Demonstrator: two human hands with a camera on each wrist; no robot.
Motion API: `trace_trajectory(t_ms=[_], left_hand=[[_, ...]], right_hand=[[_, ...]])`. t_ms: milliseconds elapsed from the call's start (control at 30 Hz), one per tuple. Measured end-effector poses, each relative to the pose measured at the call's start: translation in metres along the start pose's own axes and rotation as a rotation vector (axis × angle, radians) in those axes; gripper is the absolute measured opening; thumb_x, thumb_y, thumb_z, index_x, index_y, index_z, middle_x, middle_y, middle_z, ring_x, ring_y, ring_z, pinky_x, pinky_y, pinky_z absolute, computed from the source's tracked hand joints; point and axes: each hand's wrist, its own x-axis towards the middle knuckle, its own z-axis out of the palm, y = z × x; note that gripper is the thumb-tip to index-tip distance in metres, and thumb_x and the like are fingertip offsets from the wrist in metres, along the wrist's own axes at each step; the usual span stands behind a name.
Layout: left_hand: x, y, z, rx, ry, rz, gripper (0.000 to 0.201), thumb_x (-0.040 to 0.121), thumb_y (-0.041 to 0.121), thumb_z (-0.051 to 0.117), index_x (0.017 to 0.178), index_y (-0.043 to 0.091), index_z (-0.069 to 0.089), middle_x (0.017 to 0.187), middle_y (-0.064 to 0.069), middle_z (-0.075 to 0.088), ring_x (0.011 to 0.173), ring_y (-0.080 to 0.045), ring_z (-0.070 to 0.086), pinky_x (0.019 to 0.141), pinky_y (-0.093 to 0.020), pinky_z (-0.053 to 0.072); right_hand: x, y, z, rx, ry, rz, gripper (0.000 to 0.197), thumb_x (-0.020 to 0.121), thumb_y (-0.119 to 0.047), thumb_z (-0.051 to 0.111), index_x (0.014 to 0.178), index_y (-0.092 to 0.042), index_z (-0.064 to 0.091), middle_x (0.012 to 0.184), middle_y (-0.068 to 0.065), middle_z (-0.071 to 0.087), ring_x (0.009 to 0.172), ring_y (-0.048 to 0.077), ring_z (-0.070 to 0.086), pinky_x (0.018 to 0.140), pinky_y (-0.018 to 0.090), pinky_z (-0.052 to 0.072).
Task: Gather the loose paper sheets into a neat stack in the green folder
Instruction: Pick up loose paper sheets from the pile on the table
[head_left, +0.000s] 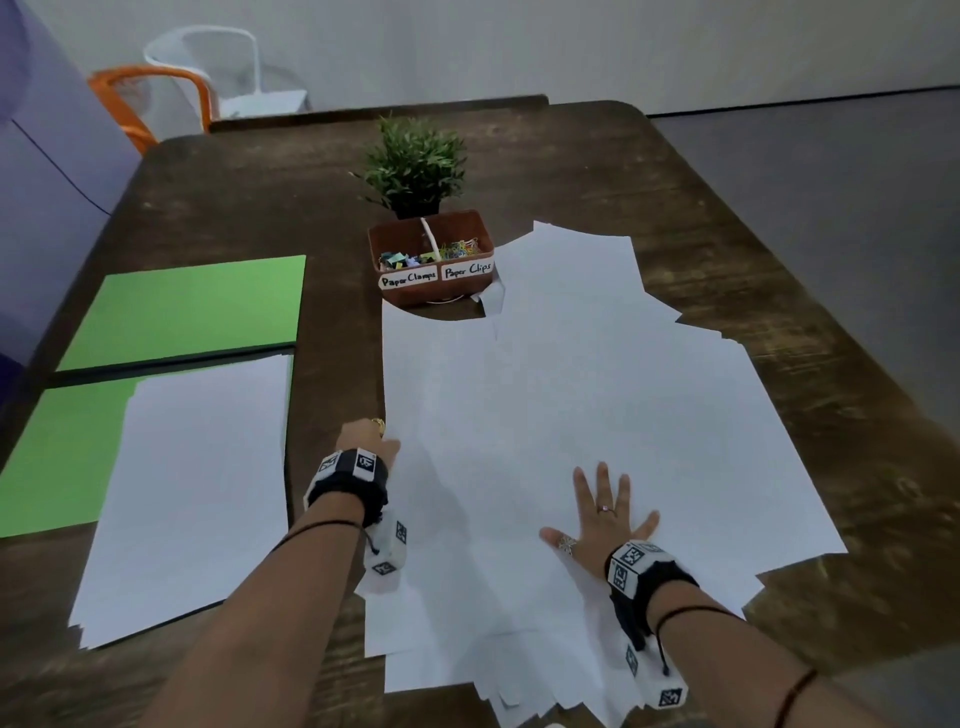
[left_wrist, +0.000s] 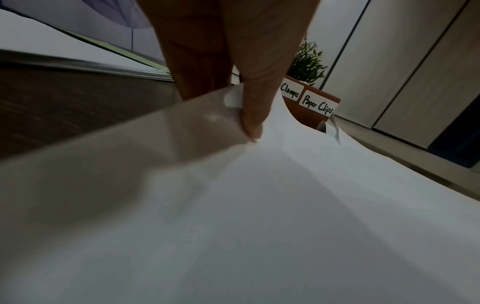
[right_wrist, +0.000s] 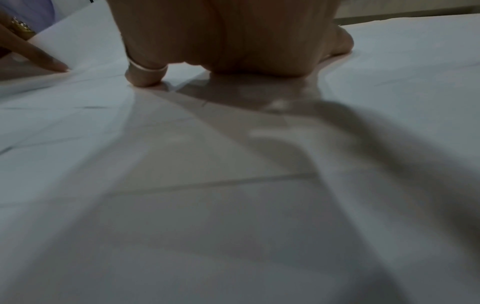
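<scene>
Across the whole frame we see a dark wooden table (head_left: 234, 208). Filling the centre and right of it is a wide spread of loose paper sheets (head_left: 571, 389), overlapping at odd angles, their near edges fanned out at the bottom of the frame. At the left edge lies the green folder (head_left: 197, 306), opened flat, with a stack of sheets (head_left: 197, 493) resting on its lower half and overhanging its near edge. In the upper centre a potted plant (head_left: 413, 166) stands just behind a brown box (head_left: 436, 260) labelled "Paper Clamps" and "Paper Clips"; a sheet corner curls up against the box's right side.

Low in the frame, our right hand (head_left: 602, 514) lies flat on the sheets with fingers spread, palm down. Left of it, our left hand (head_left: 366, 436) sits at the left edge of the spread; the left wrist view shows thumb and fingers (left_wrist: 249, 98) pinching the lifted edge of a sheet (left_wrist: 182, 133), which bows upward off the table.
</scene>
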Motion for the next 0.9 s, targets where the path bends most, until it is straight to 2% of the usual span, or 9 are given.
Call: trace_trajectory(t_ms=[100, 233, 367, 467, 533, 633, 700, 800, 900], left_hand=[[-0.001, -0.001, 0.0, 0.004, 0.004, 0.016, 0.026, 0.086, 0.022, 0.062, 0.087, -0.004, 0.06, 0.1, -0.019, 0.063, 0.091, -0.033, 0.06, 0.067, -0.026, 0.04], [-0.001, 0.001, -0.001, 0.009, 0.003, 0.025, 0.029, 0.087, 0.022, 0.06, 0.094, -0.006, 0.062, 0.103, -0.02, 0.064, 0.095, -0.034, 0.06, 0.068, -0.028, 0.04], [-0.003, -0.004, -0.002, -0.115, -0.014, -0.066, 0.042, 0.082, 0.032, 0.064, 0.111, 0.001, 0.058, 0.118, -0.017, 0.062, 0.103, -0.034, 0.059, 0.083, -0.035, 0.048], [-0.01, 0.0, -0.007, -0.199, -0.097, -0.163, 0.069, 0.082, 0.041, 0.065, 0.134, 0.002, 0.043, 0.138, -0.014, 0.047, 0.122, -0.034, 0.049, 0.094, -0.036, 0.042], [-0.014, 0.011, -0.011, -0.255, -0.035, -0.126, 0.076, 0.08, 0.036, 0.07, 0.138, 0.0, 0.035, 0.141, -0.016, 0.042, 0.124, -0.033, 0.046, 0.098, -0.035, 0.04], [-0.023, 0.03, -0.017, -0.334, 0.107, 0.023, 0.052, 0.083, 0.018, 0.067, 0.124, -0.005, 0.045, 0.126, -0.018, 0.054, 0.113, -0.031, 0.053, 0.087, -0.027, 0.04], [-0.032, 0.041, -0.025, -0.304, 0.124, 0.138, 0.03, 0.089, 0.015, 0.06, 0.109, -0.006, 0.054, 0.114, -0.02, 0.06, 0.103, -0.03, 0.057, 0.079, -0.026, 0.039], [-0.048, 0.054, -0.044, -0.345, 0.197, 0.243, 0.019, 0.091, 0.013, 0.058, 0.098, -0.004, 0.053, 0.106, -0.019, 0.058, 0.086, -0.024, 0.053, 0.07, -0.022, 0.034], [-0.06, 0.06, -0.066, -0.332, 0.321, 0.353, 0.022, 0.091, 0.01, 0.057, 0.107, -0.004, 0.056, 0.108, -0.024, 0.061, 0.096, -0.033, 0.06, 0.076, -0.024, 0.038]], right_hand=[[0.0, 0.0, -0.001, 0.001, -0.005, -0.004, 0.097, 0.077, -0.08, 0.03, 0.139, -0.036, -0.031, 0.132, -0.009, -0.051, 0.135, 0.026, -0.037, 0.102, 0.07, -0.008], [0.0, 0.001, 0.001, 0.002, -0.001, -0.006, 0.098, 0.076, -0.082, 0.028, 0.138, -0.036, -0.032, 0.138, -0.007, -0.049, 0.134, 0.026, -0.038, 0.102, 0.07, -0.008], [0.001, 0.001, 0.001, 0.004, -0.003, -0.009, 0.098, 0.076, -0.082, 0.028, 0.138, -0.036, -0.033, 0.132, -0.009, -0.052, 0.134, 0.026, -0.039, 0.102, 0.07, -0.008], [0.001, 0.001, 0.001, 0.001, 0.001, -0.007, 0.098, 0.076, -0.082, 0.029, 0.138, -0.036, -0.032, 0.132, -0.009, -0.051, 0.134, 0.026, -0.038, 0.102, 0.07, -0.007], [0.001, 0.002, 0.001, 0.007, 0.006, -0.008, 0.098, 0.075, -0.082, 0.029, 0.138, -0.037, -0.032, 0.136, -0.009, -0.05, 0.134, 0.026, -0.039, 0.102, 0.07, -0.008], [0.002, 0.003, 0.001, 0.018, 0.016, -0.01, 0.098, 0.076, -0.082, 0.03, 0.14, -0.036, -0.029, 0.141, -0.007, -0.047, 0.134, 0.025, -0.038, 0.103, 0.07, -0.008], [0.002, 0.003, 0.002, 0.037, 0.031, -0.017, 0.099, 0.075, -0.081, 0.031, 0.141, -0.036, -0.026, 0.137, -0.009, -0.048, 0.135, 0.025, -0.037, 0.103, 0.069, -0.008], [0.001, 0.0, 0.0, 0.07, 0.049, -0.025, 0.098, 0.074, -0.082, 0.032, 0.144, -0.037, -0.021, 0.144, -0.009, -0.041, 0.138, 0.022, -0.032, 0.105, 0.068, -0.007], [0.0, -0.004, -0.003, 0.089, 0.049, -0.037, 0.097, 0.074, -0.082, 0.032, 0.145, -0.038, -0.017, 0.151, -0.005, -0.032, 0.141, 0.019, -0.026, 0.105, 0.068, -0.003]])
